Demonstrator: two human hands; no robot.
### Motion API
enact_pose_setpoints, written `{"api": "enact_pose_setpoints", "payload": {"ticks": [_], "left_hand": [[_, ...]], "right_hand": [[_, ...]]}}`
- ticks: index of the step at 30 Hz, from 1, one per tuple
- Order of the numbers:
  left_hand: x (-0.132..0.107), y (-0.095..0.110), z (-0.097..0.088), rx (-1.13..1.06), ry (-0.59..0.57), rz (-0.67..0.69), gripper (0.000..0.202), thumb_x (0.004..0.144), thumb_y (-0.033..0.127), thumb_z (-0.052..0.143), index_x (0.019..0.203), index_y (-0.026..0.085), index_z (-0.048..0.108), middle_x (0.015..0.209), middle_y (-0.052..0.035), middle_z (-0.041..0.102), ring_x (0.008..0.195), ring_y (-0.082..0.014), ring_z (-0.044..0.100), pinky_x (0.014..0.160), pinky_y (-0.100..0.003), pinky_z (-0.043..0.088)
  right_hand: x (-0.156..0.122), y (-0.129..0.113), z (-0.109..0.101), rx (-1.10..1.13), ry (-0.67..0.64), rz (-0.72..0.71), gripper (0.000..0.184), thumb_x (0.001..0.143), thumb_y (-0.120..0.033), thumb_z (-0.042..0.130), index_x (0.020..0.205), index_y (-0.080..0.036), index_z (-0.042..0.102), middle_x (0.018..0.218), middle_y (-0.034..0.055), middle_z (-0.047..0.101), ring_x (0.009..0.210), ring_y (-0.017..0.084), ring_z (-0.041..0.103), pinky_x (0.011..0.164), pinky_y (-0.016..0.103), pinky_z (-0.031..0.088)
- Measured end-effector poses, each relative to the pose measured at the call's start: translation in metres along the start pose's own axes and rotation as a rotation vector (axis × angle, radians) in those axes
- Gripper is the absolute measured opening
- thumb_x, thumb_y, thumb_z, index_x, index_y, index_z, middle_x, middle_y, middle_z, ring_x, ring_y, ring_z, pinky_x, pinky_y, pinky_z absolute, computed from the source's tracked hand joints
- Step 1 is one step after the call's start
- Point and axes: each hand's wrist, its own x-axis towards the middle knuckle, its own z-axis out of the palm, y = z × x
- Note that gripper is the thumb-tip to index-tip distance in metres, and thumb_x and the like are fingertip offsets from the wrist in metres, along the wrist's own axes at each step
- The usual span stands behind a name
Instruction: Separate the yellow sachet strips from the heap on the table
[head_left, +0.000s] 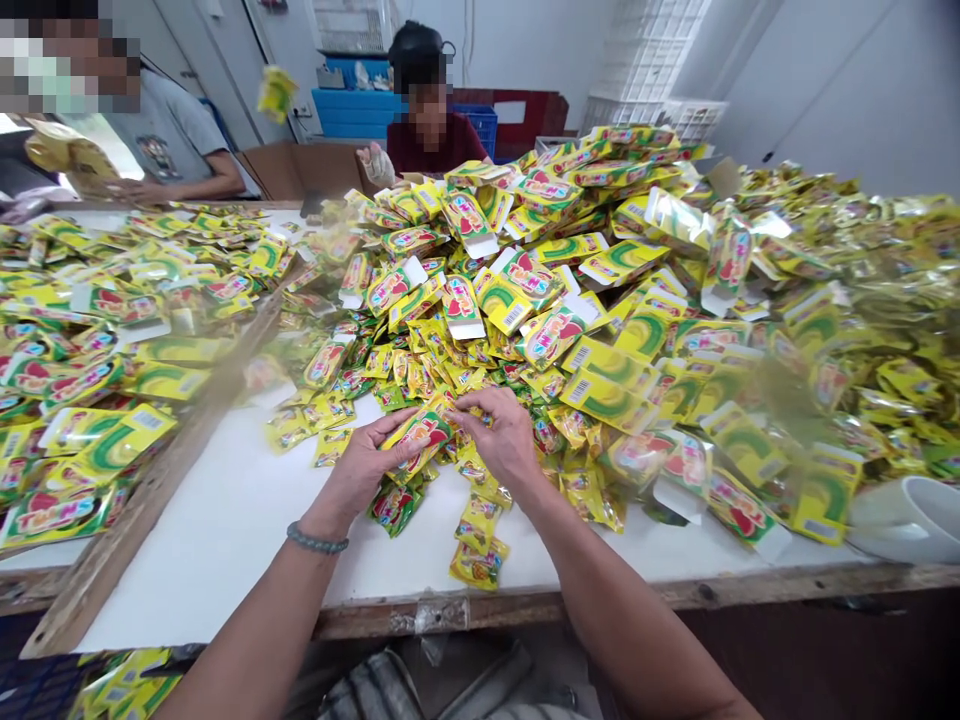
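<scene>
Left hand [364, 460] holds a small yellow carton [421, 432], thumb on top, fingers beneath; beaded bracelet [317, 540] on that wrist. Right hand [501, 430] is at the carton's right end, thumb and fingertips close together in a narrow pinch; can't tell if on the flap or on something inside. Carton is tilted, held above the worktop [217, 530], near the middle of its front edge.

Green sachet [396, 507] just below left hand; yellow sachets [478, 562] run down to the front edge. Loose sachet heap [431, 352] behind both hands, big carton pile [540, 270] behind that, spreading to the right. White round container [904, 515] at the front edge, far right. Wooden strip [169, 455] runs back from the front-left corner, more cartons [112, 440] left of it. Person in dark red [461, 140] at the far edge; person in grey [176, 130], far left. Blurry yellow packet [277, 94] in mid-air, upper left.
</scene>
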Motion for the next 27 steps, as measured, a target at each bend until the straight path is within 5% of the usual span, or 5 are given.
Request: {"api": "enact_pose_setpoints", "payload": {"ticks": [5, 10, 16, 21, 27], "left_hand": [[0.0015, -0.0014, -0.0008, -0.017, 0.024, 0.004, 0.061, 0.061, 0.034, 0.088, 0.118, 0.02, 0.071, 0.111, -0.0081, 0.075, 0.096, -0.0251, 0.071, 0.084, -0.031, 0.055], [0.0006, 0.0019, 0.0005, -0.062, 0.024, -0.014, 0.061, 0.06, 0.033, 0.089, 0.117, 0.02, 0.071, 0.106, -0.0077, 0.077, 0.089, -0.0235, 0.072, 0.081, -0.031, 0.056], [0.0005, 0.0021, -0.0012, -0.065, 0.034, -0.01, 0.057, 0.059, 0.033, 0.089, 0.112, 0.021, 0.074, 0.105, -0.0066, 0.077, 0.089, -0.0234, 0.072, 0.083, -0.031, 0.055], [-0.0012, 0.0042, -0.0004, -0.057, 0.016, -0.009, 0.054, 0.06, 0.032, 0.089, 0.11, 0.021, 0.075, 0.103, -0.0062, 0.078, 0.086, -0.0226, 0.072, 0.081, -0.03, 0.055], [-0.0022, 0.0051, 0.0009, -0.069, 0.044, -0.014, 0.057, 0.058, 0.033, 0.09, 0.11, 0.018, 0.074, 0.101, -0.0081, 0.078, 0.084, -0.0238, 0.072, 0.08, -0.032, 0.056]], "right_hand": [[-0.0037, -0.0051, 0.0027, -0.018, -0.055, -0.044, 0.006, 0.082, -0.017, 0.072, 0.079, -0.023, 0.07, 0.079, 0.0009, 0.071, 0.085, 0.02, 0.059, 0.082, 0.032, 0.046], [-0.0022, -0.0076, -0.0018, -0.108, 0.067, 0.035, 0.026, 0.079, -0.032, 0.077, 0.102, -0.023, 0.07, 0.106, 0.007, 0.069, 0.105, 0.025, 0.055, 0.092, 0.039, 0.043], [-0.0031, -0.0081, 0.0009, -0.068, -0.037, 0.008, 0.003, 0.083, -0.026, 0.072, 0.085, -0.024, 0.071, 0.088, 0.0035, 0.072, 0.096, 0.023, 0.057, 0.092, 0.04, 0.043], [-0.0034, -0.0087, -0.0002, -0.073, 0.013, 0.059, 0.025, 0.078, -0.031, 0.077, 0.1, -0.023, 0.069, 0.104, 0.0071, 0.07, 0.105, 0.025, 0.055, 0.092, 0.039, 0.044], [-0.0048, -0.0084, 0.0004, -0.144, 0.042, -0.043, 0.011, 0.078, -0.026, 0.077, 0.087, -0.023, 0.07, 0.088, 0.0037, 0.072, 0.094, 0.024, 0.057, 0.091, 0.041, 0.041]]}}
